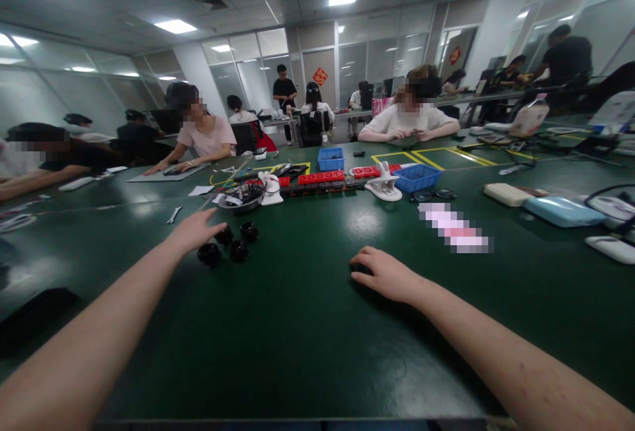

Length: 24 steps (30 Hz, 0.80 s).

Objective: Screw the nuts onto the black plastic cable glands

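My left hand reaches forward with its fingers stretched out, just beside several small, round, glossy black pieces grouped on the green table. The thumb comes close to the nearest of them; whether it touches cannot be told. My right hand rests low on the tabletop, right of centre. Its fingers are curved, with the thumb apart from them. A dark patch lies under these fingers and looks like shadow; no held object can be made out there.
Ahead stand a metal bowl of dark parts, white clamp stands, red strips and blue bins. A small wrench lies left. Light-blue and cream cases sit right. Other people work around the table.
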{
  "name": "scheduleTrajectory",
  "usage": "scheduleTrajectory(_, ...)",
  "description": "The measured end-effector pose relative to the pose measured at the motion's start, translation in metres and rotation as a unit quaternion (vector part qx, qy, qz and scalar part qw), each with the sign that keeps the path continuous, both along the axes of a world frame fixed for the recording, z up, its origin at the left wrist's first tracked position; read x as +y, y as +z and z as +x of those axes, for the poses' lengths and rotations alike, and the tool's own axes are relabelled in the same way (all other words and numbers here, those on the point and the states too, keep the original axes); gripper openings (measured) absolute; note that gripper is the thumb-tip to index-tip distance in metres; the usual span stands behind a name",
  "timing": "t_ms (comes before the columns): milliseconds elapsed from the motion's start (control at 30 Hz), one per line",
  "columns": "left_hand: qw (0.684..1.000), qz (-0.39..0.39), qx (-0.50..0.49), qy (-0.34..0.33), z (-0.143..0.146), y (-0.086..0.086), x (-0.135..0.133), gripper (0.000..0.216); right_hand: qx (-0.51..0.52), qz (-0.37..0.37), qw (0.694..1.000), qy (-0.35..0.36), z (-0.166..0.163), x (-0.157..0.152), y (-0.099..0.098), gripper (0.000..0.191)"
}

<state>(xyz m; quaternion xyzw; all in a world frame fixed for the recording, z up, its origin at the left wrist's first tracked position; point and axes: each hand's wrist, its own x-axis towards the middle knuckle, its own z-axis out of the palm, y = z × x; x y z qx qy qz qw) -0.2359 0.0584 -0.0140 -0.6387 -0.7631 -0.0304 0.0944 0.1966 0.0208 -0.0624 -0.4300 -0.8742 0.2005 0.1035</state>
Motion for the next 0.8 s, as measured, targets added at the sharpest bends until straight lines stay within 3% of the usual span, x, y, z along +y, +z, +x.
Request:
scheduleTrajectory(133, 0.994, -0.100, -0.042, 0.006, -0.013, 0.000, 0.021, 0.043, -0.001, 0.002, 1.000, 0.002, 0.000, 0.001, -0.001, 0.039)
scheduleTrajectory(300, 0.982, -0.181, -0.053, 0.001, -0.015, -0.005, 0.027, 0.029, -0.005, 0.001, 1.000, 0.004, 0.001, 0.001, 0.000, 0.039)
scheduleTrajectory(633, 0.958, -0.269, -0.084, 0.053, -0.012, 0.005, 0.044, 0.028, -0.016, -0.002, 1.000, 0.002, -0.002, -0.001, 0.003, 0.038)
scheduleTrajectory(800, 0.952, -0.275, -0.114, 0.076, -0.011, 0.002, 0.057, 0.029, -0.021, -0.005, 1.000, -0.001, -0.002, -0.001, 0.005, 0.038)
